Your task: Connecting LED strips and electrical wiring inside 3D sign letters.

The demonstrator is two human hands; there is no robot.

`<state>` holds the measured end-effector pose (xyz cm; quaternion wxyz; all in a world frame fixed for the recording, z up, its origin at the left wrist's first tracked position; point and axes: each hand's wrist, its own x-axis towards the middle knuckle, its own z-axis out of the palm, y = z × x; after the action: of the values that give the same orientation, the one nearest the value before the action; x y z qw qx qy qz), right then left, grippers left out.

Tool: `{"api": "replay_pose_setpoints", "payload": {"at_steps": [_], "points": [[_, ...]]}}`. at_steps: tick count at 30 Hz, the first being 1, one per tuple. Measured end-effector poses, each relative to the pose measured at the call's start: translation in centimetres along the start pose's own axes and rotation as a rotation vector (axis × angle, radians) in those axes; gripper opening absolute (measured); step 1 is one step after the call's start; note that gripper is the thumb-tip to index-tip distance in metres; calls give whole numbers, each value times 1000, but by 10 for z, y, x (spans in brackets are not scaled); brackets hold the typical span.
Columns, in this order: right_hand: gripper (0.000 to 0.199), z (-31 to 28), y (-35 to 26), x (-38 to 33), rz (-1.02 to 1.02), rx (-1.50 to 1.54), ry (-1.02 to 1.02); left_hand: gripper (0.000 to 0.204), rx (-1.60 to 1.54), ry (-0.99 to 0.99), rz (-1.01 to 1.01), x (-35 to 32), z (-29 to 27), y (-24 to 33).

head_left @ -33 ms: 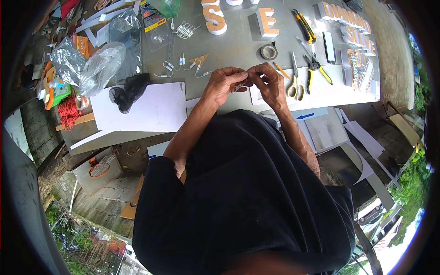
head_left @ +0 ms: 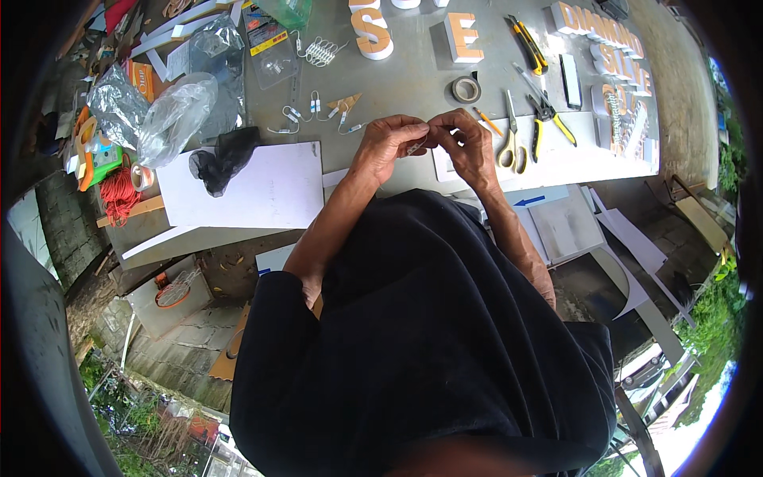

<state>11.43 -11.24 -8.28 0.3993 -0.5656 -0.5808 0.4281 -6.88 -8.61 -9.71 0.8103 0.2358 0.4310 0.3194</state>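
My left hand (head_left: 388, 145) and my right hand (head_left: 470, 143) meet above the near edge of the grey table (head_left: 413, 79). Their fingertips pinch a small white piece (head_left: 415, 148) between them; it is too small to tell what it is. Both forearms come up from my black top. Just beyond the hands lie several small white modules joined by wire (head_left: 318, 110) and an orange pencil (head_left: 486, 121).
Scissors (head_left: 513, 147), yellow-handled pliers (head_left: 550, 119), a yellow utility knife (head_left: 528, 41) and a tape roll (head_left: 466, 87) lie right of the hands. Orange-and-white block letters (head_left: 371, 32) stand at the back. A white sheet (head_left: 254, 191), black mesh (head_left: 226, 159) and plastic bags (head_left: 171, 115) lie left.
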Motion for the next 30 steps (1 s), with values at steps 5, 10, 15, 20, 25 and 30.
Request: {"api": "replay_pose_setpoints", "payload": {"at_steps": [5, 10, 15, 20, 25, 30], "points": [[10, -8, -2, 5, -67, -75, -37, 14, 86, 66, 91, 2, 12, 5], [11, -22, -11, 9, -31, -46, -84, 15, 60, 61, 87, 10, 22, 9], [14, -30, 1, 5, -55, -17, -102, 16, 38, 38, 90, 8, 25, 11], [16, -30, -13, 2, 111, 48, -126, 14, -11, 26, 99, 5, 19, 6], [15, -27, -6, 2, 73, 66, -99, 25, -52, -18, 149, 1, 19, 4], [13, -28, -8, 3, -27, -50, -89, 22, 133, -76, 206, -2, 16, 3]]}}
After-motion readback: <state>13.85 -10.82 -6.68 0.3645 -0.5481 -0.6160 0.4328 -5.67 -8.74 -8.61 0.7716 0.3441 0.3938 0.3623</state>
